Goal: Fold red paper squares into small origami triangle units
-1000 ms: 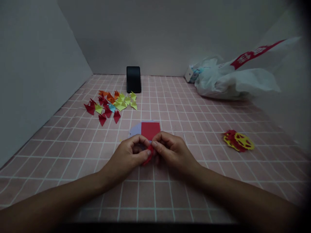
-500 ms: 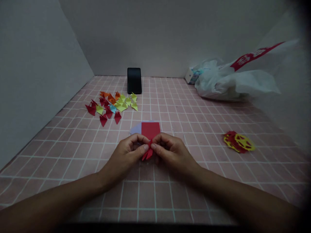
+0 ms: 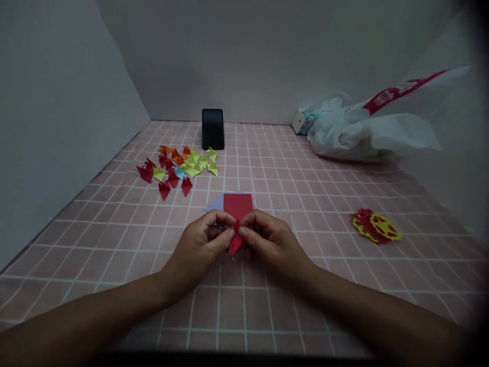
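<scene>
A small folded red paper piece (image 3: 235,243) is pinched between both my hands just above the pink tiled table (image 3: 344,275). My left hand (image 3: 200,244) grips its left side with thumb and forefinger, fingers curled. My right hand (image 3: 269,242) pinches its right side the same way. Just beyond my fingers lies a flat stack of paper squares (image 3: 234,203), red on top with a pale purple sheet showing at its left.
A pile of several folded paper pieces (image 3: 178,165) in red, orange, yellow and blue lies at the back left. A black phone (image 3: 213,128) leans on the back wall. A white plastic bag (image 3: 362,130) sits back right. Red and yellow paper cut-outs (image 3: 376,226) lie at right.
The red piece has been pressed narrower between my fingertips and now points down. Both hands stay in nearly the same place.
</scene>
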A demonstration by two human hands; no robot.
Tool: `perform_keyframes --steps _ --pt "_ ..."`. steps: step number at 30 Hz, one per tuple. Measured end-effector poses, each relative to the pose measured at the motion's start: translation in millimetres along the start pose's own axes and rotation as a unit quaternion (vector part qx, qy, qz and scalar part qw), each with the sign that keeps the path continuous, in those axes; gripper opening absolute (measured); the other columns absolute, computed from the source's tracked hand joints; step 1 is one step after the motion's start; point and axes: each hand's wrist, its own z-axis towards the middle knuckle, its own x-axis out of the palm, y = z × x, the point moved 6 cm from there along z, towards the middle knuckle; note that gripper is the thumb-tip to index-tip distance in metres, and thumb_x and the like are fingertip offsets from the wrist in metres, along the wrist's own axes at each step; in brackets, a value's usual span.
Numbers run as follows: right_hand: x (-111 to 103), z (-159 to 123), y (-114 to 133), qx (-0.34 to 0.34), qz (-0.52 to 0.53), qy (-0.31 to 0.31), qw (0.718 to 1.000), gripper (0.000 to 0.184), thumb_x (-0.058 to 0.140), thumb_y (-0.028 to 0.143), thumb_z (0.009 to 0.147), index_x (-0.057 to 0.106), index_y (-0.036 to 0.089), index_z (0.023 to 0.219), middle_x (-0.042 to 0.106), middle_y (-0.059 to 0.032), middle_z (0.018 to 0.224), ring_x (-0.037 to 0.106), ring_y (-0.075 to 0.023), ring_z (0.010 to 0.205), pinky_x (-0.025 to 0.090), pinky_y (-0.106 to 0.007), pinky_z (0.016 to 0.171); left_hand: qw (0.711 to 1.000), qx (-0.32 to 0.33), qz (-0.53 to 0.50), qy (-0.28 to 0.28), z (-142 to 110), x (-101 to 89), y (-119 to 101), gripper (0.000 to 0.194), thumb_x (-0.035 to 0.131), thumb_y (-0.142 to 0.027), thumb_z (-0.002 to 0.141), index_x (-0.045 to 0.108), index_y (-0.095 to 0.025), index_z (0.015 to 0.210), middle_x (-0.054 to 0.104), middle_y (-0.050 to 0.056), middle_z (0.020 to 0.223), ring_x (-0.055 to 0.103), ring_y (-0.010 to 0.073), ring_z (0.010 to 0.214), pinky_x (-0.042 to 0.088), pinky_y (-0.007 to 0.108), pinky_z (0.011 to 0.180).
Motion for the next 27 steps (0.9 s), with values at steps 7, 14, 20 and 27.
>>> perform_keyframes --steps 7,14,20,27 --pt "0.9 -0.6 -0.4 0.007 0.027 -0.005 1.000 0.006 0.060 0.022 0.087 0.059 0.019 0.082 0.058 0.0019 0.070 0.053 -0.0109 0.061 0.042 -0.024 0.058 1.000 0.024 -0.005 -0.020 -1.1 -1.1 -5.3 0.012 0.063 -0.021 0.082 0.060 -0.019 0.093 0.065 0.000 0.084 0.064 0.0126 0.070 0.052 0.025 0.066" --pt "0.5 1.3 0.2 0.010 0.034 -0.012 0.999 0.005 0.060 0.022 0.084 0.059 0.019 0.081 0.058 0.0016 0.071 0.053 -0.0113 0.063 0.042 -0.025 0.059 0.999 0.022 -0.024 -0.016 1.1 -1.7 -2.0 0.014 0.064 -0.016 0.079 0.060 -0.019 0.092 0.063 -0.001 0.084 0.060 0.0116 0.070 0.050 0.024 0.065" --pt "0.3 1.0 0.7 0.013 0.055 -0.018 0.998 0.007 0.064 0.024 0.082 0.058 0.019 0.083 0.058 0.0018 0.072 0.054 -0.0115 0.064 0.043 -0.024 0.059 0.999 0.027 -0.039 -0.016 0.9 -1.4 -2.9 0.015 0.063 -0.013 0.078 0.061 -0.019 0.092 0.062 -0.001 0.086 0.060 0.0115 0.074 0.050 0.024 0.069" --pt "-5.9 -0.2 6.4 0.006 0.072 -0.043 0.996 0.009 0.061 0.027 0.087 0.059 0.019 0.090 0.059 0.0006 0.076 0.055 -0.0106 0.062 0.046 -0.024 0.058 0.994 0.067 -0.082 0.000 -0.2 -1.7 -6.7 0.020 0.064 -0.013 0.079 0.060 -0.020 0.097 0.063 0.002 0.093 0.063 0.0140 0.084 0.052 0.026 0.075"
